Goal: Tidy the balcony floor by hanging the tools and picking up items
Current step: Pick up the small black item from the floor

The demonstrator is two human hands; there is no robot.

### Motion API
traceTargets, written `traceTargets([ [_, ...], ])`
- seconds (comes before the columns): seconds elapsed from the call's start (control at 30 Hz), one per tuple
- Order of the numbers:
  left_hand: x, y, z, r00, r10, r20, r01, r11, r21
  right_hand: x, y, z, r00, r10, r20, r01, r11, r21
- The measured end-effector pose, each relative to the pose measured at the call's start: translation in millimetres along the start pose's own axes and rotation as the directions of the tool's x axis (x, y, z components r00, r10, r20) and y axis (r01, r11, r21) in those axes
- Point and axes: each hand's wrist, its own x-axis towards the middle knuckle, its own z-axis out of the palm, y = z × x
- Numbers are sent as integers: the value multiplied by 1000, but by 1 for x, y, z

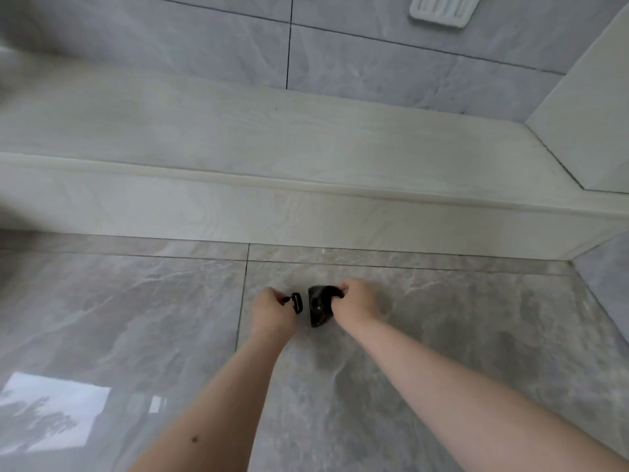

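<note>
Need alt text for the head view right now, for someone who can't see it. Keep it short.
Both hands reach down to a glossy grey tiled floor: the left hand pinches a small black clip, the right hand grips a dark rounded object. A pale raised step crosses behind them.

Small black clip (296, 302); black pouch (320, 306) beside, apart.

- Hands: two, the left hand (272, 310) and the right hand (357, 303).
- Small black clip-like item (296, 302): one.
- Dark rounded item (318, 306): one.
- White ribbed tray (442, 8) on the wall: one.
- Pale raised step (272, 172): one.
</note>
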Motion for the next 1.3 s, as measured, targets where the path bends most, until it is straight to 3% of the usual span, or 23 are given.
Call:
traceTargets([
  [0.3,14,-14,-57,984,-19,-178,-9,988,-155,-9,-61,33,991,24,135,-45,988,148],
  [0.57,-46,26,-131,938,-229,-260,143,940,-311,-72,-149,13,983,49,179,-92,967,239],
  [1.03,-182,190,-275,876,-345,-337,216,906,-365,-209,-301,-135,948,-46,315,-17,981,195],
  [1.3,-246,263,-328,797,-447,-406,246,854,-458,-257,-376,-206,892,-185,411,170,983,74],
])
